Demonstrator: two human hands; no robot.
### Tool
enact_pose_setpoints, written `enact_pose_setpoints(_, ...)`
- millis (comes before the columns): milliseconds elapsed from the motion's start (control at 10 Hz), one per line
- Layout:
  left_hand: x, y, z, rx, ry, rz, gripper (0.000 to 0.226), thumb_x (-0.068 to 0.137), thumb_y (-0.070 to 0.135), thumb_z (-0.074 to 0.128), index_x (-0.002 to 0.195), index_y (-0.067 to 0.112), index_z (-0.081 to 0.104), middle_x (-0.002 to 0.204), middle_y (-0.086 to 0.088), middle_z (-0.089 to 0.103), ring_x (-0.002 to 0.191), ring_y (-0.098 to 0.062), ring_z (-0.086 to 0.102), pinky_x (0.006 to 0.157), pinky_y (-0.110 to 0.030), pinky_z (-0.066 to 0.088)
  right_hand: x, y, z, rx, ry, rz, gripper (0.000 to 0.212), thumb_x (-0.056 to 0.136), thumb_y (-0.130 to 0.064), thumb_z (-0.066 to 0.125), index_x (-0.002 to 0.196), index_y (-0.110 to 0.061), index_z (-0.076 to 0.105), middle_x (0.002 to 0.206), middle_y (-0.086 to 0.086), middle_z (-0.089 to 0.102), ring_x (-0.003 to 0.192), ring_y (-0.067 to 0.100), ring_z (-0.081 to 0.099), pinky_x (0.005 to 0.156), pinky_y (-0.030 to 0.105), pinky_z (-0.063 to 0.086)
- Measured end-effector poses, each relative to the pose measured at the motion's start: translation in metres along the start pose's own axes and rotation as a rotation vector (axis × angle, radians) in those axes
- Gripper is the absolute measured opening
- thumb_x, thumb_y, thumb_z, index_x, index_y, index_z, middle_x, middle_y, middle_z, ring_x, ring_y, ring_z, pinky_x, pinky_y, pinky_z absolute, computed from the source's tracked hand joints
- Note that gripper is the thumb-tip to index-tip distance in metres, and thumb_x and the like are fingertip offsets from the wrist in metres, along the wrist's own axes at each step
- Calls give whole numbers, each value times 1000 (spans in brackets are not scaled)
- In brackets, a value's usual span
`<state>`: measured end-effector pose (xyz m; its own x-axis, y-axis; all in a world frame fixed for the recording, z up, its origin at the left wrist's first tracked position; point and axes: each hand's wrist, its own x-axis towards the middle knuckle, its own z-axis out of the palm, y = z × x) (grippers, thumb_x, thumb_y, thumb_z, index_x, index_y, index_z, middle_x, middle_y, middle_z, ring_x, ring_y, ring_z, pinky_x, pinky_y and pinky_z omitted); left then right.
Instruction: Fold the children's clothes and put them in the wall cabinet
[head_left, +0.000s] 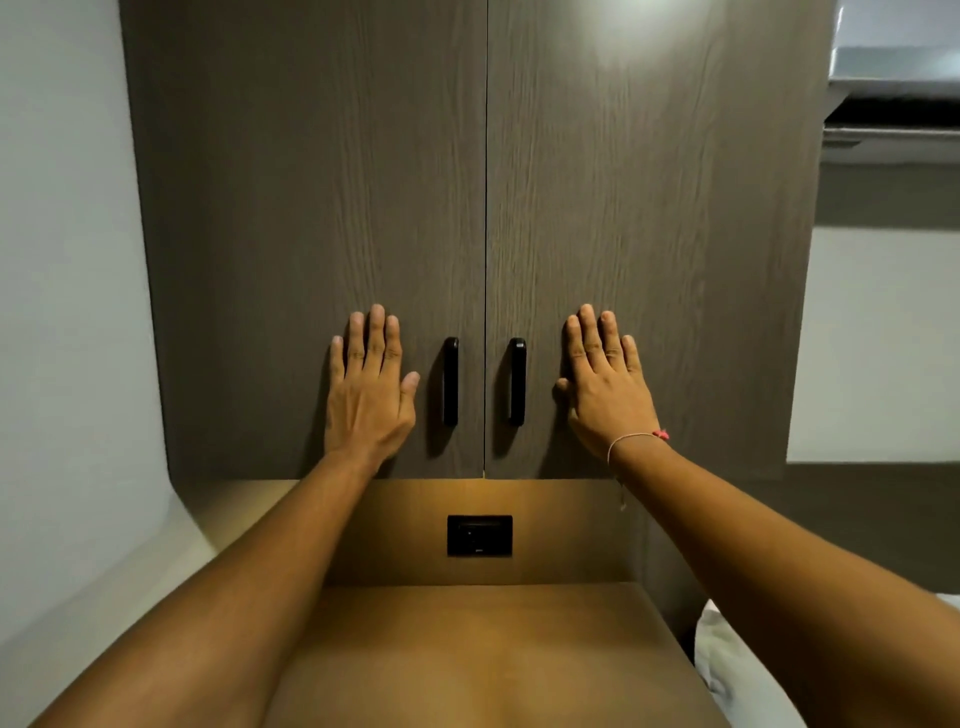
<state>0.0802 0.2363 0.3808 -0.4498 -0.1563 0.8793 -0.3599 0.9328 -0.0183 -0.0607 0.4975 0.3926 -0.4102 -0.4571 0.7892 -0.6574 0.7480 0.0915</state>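
Note:
The wall cabinet (467, 182) fills the view, dark wood grain, with both doors closed. Two black vertical handles sit either side of the centre seam: the left handle (450, 381) and the right handle (517, 381). My left hand (370, 387) lies flat on the left door, fingers spread, just left of its handle. My right hand (605, 387) presses flat on the right door, just right of its handle, with a thin bracelet at the wrist. Neither hand holds anything. No clothes are visible.
Below the cabinet is a lit wooden counter (483, 660) with a black wall socket (479, 535) in the back panel. A pale wall stands at the left. White fabric (727, 670) shows at the lower right edge.

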Motion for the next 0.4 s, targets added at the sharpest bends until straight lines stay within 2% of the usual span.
enact_pose_setpoints(200, -3, 8, -9, 24, -36, -32, 70, 100, 36, 33, 153, 12, -6, 162, -11, -10, 149, -27, -11, 121, -49, 0, -1, -3, -6, 14, -21, 4, 67, 103, -34, 27, 149, -18, -18, 157, 4, -26, 146, 27, -23, 122, 47, -4)
enact_pose_setpoints(300, -4, 16, -23, 15, -48, -36, 73, 97, 30, 38, 153, 11, -5, 162, -12, -7, 149, -26, -10, 122, -48, 0, -4, -11, -20, 122, -40, 63, 71, 102, -27, 35, 151, -16, -15, 160, 6, -22, 146, 29, -21, 122, 49, -3)
enact_pose_setpoints(400, -2, 18, -34, 4, -27, -43, 71, 96, 31, 39, 153, 11, 1, 162, -13, -5, 149, -25, -10, 122, -47, 0, -12, -24, -41, 369, -11, 95, 72, 100, -27, 42, 154, -18, -5, 163, 4, -10, 149, 25, -11, 120, 54, -2)
